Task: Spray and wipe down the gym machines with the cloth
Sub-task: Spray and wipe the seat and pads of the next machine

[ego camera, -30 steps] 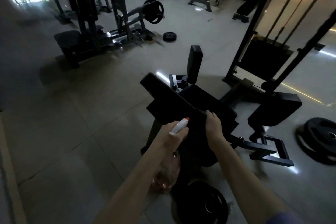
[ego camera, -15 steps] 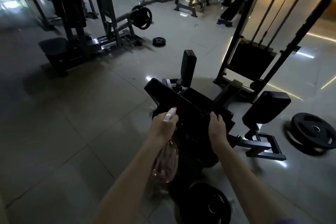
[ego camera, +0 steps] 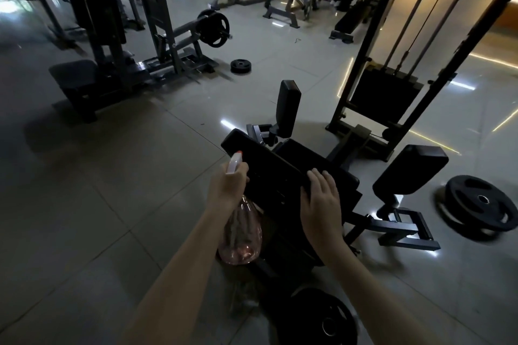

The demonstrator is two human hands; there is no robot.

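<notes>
Gripping bottle (ego camera: 239, 232) in left hand (ego camera: 227, 190), pressing flat right hand (ego camera: 322, 204) on pad (ego camera: 269, 168). Seemingly early on, with other machines (ego camera: 105, 25) left.

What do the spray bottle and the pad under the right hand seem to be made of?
Spray bottle: likely clear pinkish plastic, glossy; light shows through it. Pad: black, smooth, shiny cover, probably vinyl or leather; dim light leaves it open.

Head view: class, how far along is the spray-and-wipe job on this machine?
Done: nothing shows as wiped; too dark to tell. In hand: the left hand grips the spray bottle beside the black pad, where the right hand rests; no cloth is discernible. Left: wiping, then the plate-loaded machine behind.
</notes>
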